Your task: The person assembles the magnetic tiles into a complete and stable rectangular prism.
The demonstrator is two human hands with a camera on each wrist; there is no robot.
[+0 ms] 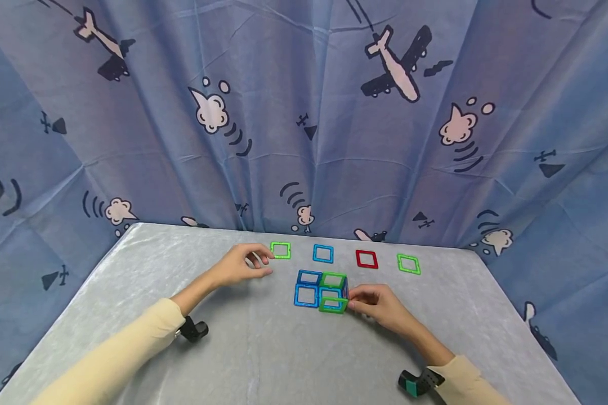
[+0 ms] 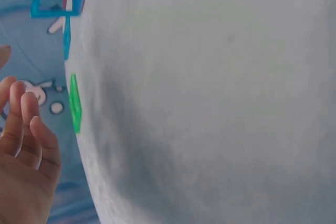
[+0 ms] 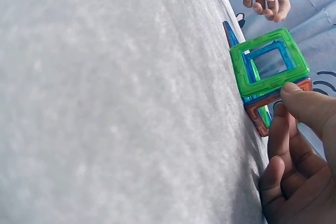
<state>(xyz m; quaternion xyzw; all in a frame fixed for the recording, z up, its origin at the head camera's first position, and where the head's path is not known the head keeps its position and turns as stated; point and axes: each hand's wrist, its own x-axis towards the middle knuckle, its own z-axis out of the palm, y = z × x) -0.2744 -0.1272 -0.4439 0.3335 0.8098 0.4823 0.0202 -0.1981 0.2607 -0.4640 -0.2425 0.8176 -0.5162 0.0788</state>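
Note:
My right hand (image 1: pixel 380 306) pinches the near right corner of a small structure of square magnetic tiles, thumb on the edge of a green magnetic tile (image 3: pixel 270 85). The index finger lies by a red tile (image 3: pixel 256 117) that forms the structure's right side. Another green tile (image 1: pixel 333 274) and several blue tiles (image 1: pixel 306 305) make up the rest, the blue ones reaching out to the left. Left of the structure, my left hand (image 1: pixel 240 264) hovers with fingers loosely bent and nothing in them. Its fingertips are close to a loose green tile (image 1: pixel 281 257) in the head view.
Behind the structure a row of loose tiles lies on the grey cloth-covered table (image 1: pixel 253 349): a blue one (image 1: pixel 323 261), a red one (image 1: pixel 367 266) and a green one (image 1: pixel 409 272) at the right. A blue patterned curtain (image 1: pixel 284 140) hangs along the table's back edge.

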